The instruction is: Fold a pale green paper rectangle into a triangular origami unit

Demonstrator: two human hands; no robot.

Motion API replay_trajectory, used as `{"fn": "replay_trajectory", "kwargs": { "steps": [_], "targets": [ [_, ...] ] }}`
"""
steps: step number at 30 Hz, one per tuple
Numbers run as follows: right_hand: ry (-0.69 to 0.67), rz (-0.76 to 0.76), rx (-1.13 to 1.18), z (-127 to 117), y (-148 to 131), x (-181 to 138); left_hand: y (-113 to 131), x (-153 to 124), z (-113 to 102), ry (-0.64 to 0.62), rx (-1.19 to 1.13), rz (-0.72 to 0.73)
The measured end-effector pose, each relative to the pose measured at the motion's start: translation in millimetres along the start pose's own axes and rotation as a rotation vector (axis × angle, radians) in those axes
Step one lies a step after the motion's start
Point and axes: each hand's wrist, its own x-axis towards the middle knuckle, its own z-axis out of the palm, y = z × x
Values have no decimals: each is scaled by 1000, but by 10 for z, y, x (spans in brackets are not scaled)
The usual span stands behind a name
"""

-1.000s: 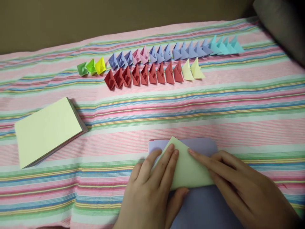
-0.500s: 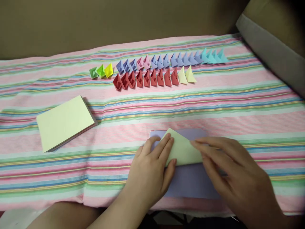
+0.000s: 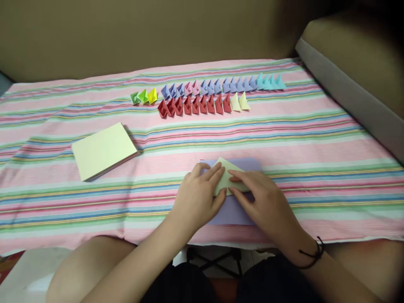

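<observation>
A pale yellow-green paper [image 3: 227, 174], partly folded into a point, lies on a lilac sheet [image 3: 233, 212] near the front edge of the striped cloth [image 3: 284, 139]. My left hand [image 3: 198, 198] lies flat on the paper's left side, fingers stretched out and pressing. My right hand [image 3: 263, 200] presses the paper's right side with extended fingers, a dark band on its wrist. Neither hand is closed round anything.
A stack of pale yellow paper sheets [image 3: 102, 150] lies to the left. Two rows of several small folded paper shapes [image 3: 205, 96] in green, yellow, lilac, pink, red and teal stand at the back. A grey-edged cushion [image 3: 353, 92] borders the right side.
The camera has pulled back and tilted, showing more of the table and my lap. My right hand slid left along the paper toward my left hand, covering more of it.
</observation>
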Motion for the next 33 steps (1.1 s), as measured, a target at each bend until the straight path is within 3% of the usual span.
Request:
{"fn": "replay_trajectory", "kwargs": {
  "steps": [15, 20, 26, 33],
  "targets": [
    [24, -51, -76, -10, -44, -76, -4, 14, -13, 1, 44, 34],
    [153, -37, -119, -88, -158, -208, -2, 25, -5, 14, 54, 36],
    [-12, 136, -89, 25, -357, -392, -6, 29, -17, 13, 49, 37],
    [-12, 176, -147, 120, -409, -387, 0, 25, -40, -2, 60, 46]
  ]
}}
